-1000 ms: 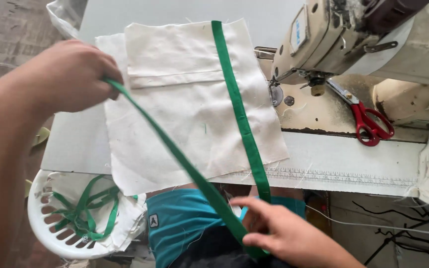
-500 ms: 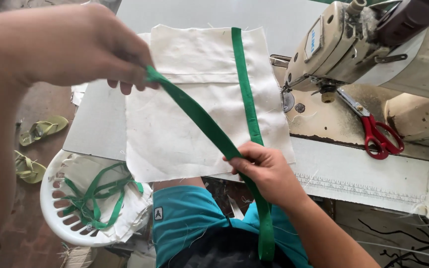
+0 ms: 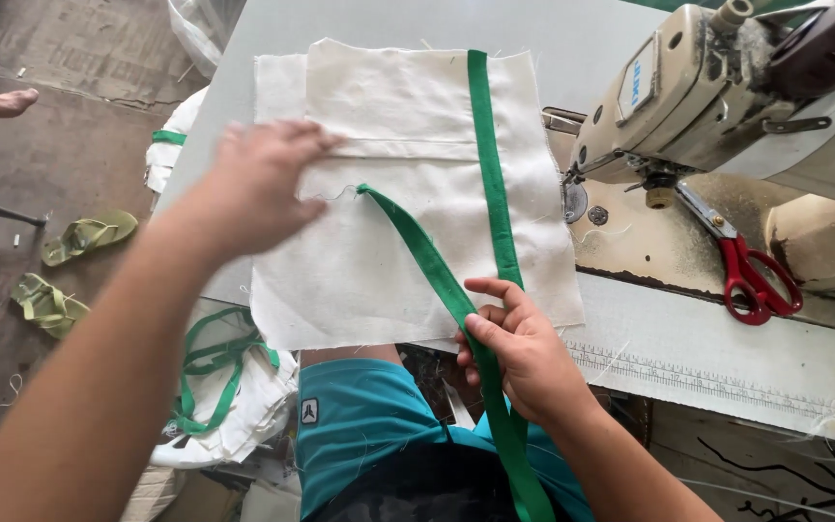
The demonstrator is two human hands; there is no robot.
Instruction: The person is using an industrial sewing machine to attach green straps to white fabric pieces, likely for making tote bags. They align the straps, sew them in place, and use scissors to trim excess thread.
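Light: soft daylight all over, bright but not harsh. I cannot tell where it comes from.
Shadows: pale and fuzzy. A faint one lies under my left hand (image 3: pixel 261 184) on the cream cloth (image 3: pixel 408 193). It gets darker under the table (image 3: pixel 572 29) by my lap.
Glare: none strong. The table top looks a bit washed out at the far end.
Blur: my left hand and its fingers are smeared. My right hand (image 3: pixel 519 348) and the green strap (image 3: pixel 427 256) look sharp.
Focus: my left arm, close to the camera, is soft.
Edges: the sewing machine (image 3: pixel 727 87) leans and looks stretched near the right corner.
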